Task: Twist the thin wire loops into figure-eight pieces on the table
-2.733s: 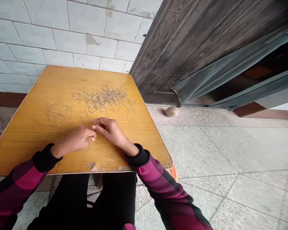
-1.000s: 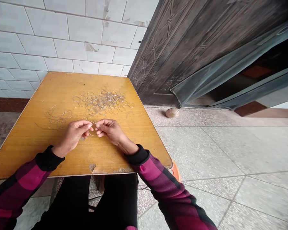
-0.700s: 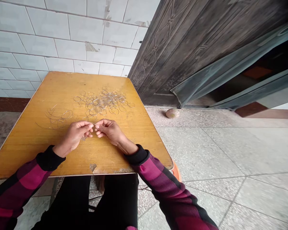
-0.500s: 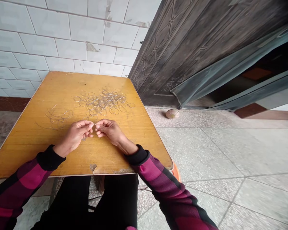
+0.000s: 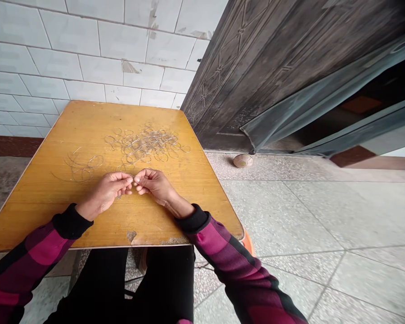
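Both hands meet over the near middle of the wooden table [image 5: 148,216], fingertips almost touching. Thumb and forefinger of my left hand [image 5: 112,188] pinch a thin wire [image 5: 133,178], mostly hidden by the fingers. My right hand [image 5: 155,185] pinches the same wire from the other side. Beyond the hands lies a tangled heap of thin wire rings [image 5: 148,141]. A smaller group of loose, curved wires [image 5: 83,166] lies to the left of it, some with long free ends.
A white tiled wall [image 5: 87,67] stands behind the table. To the right are a dark carved door [image 5: 236,76] and a grey-green curtain [image 5: 283,117]. A round, pale object [image 5: 243,160] sits on the stone floor [image 5: 290,216]. Something orange [image 5: 248,243] shows beneath the table's right corner.
The fingertips have drawn slightly closer together, with less of the wire showing between them. My left hand has shifted a little toward the right. The wire heaps lie unchanged.
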A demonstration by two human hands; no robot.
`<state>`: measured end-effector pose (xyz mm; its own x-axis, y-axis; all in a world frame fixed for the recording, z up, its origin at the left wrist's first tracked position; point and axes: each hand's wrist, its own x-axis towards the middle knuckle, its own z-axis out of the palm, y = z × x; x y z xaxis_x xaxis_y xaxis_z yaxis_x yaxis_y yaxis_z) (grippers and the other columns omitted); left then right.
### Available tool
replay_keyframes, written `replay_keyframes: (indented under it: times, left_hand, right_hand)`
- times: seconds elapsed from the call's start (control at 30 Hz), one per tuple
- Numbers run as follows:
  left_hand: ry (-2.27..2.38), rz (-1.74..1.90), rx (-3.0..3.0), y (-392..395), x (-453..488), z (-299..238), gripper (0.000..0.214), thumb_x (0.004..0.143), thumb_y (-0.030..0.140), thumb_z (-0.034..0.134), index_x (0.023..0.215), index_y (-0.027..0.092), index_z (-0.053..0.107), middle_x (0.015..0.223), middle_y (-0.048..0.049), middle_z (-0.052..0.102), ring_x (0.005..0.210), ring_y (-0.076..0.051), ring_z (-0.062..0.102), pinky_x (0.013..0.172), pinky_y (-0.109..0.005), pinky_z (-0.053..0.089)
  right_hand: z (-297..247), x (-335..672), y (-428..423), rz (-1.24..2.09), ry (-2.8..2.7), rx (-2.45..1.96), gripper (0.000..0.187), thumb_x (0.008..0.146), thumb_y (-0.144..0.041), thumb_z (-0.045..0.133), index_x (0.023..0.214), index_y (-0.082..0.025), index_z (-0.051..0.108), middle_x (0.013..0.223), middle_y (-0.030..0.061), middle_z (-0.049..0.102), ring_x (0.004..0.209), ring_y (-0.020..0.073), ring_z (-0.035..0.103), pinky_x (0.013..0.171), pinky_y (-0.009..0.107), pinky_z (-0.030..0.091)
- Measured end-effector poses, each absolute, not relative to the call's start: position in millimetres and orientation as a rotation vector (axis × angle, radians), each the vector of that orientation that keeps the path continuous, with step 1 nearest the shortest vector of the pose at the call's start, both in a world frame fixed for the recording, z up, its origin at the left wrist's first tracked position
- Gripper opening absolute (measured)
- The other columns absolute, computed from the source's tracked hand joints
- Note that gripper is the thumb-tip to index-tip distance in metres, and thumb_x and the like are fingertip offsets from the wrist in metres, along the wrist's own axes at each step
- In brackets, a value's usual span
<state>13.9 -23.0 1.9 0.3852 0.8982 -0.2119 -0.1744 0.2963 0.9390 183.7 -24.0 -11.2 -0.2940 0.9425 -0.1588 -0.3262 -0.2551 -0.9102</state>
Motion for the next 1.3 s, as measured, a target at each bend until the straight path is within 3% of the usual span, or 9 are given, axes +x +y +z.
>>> replay_keyframes:
  times: [0.27,0.67,1.1,1.3]
  left_hand:
    - [0.925,0.827,1.005,-23.1,14.0,4.7,0.018,0.066,0.025,0.074,0.072,0.012,0.063,0.062,-0.0004,0.061,0.054,-0.009,0.055,0.054,-0.022,0.036]
    - [0.857,0.946,0.913,-21.9,14.3,2.2,0.023,0.066,0.026,0.077,0.083,0.013,0.068,0.066,0.0011,0.058,0.054,-0.006,0.048,0.052,-0.021,0.037]
    - [0.92,0.933,1.068,-21.7,12.6,3.7,0.026,0.065,0.036,0.076,0.076,0.013,0.07,0.066,-0.0005,0.059,0.051,-0.006,0.044,0.047,-0.021,0.032]
    - [0.976,0.888,1.198,-23.0,13.6,0.1,0.02,0.069,0.034,0.071,0.068,0.015,0.067,0.06,0.0014,0.054,0.052,-0.007,0.042,0.047,-0.022,0.03]
  right_hand:
    - [-10.4,184.2,-24.9,1.744,-0.967,-0.89,0.039,0.052,-0.028,0.09,0.077,-0.013,0.063,0.061,-0.0027,0.068,0.051,0.0075,0.064,0.049,0.017,0.054]
    - [-6.7,183.9,-25.8,1.744,-0.96,-0.867,0.035,0.055,-0.029,0.088,0.076,-0.013,0.066,0.066,-0.0027,0.069,0.053,0.0062,0.064,0.05,0.015,0.055]
    - [-5.9,184.8,-26.9,1.79,-1.079,-0.957,0.036,0.057,-0.032,0.087,0.075,-0.013,0.063,0.071,-0.0009,0.069,0.053,0.005,0.062,0.049,0.014,0.053]
    - [2.4,192.0,-25.5,1.553,-1.187,-0.951,0.035,0.067,-0.04,0.08,0.085,-0.015,0.063,0.063,-0.0053,0.063,0.05,0.0055,0.06,0.048,0.016,0.051]
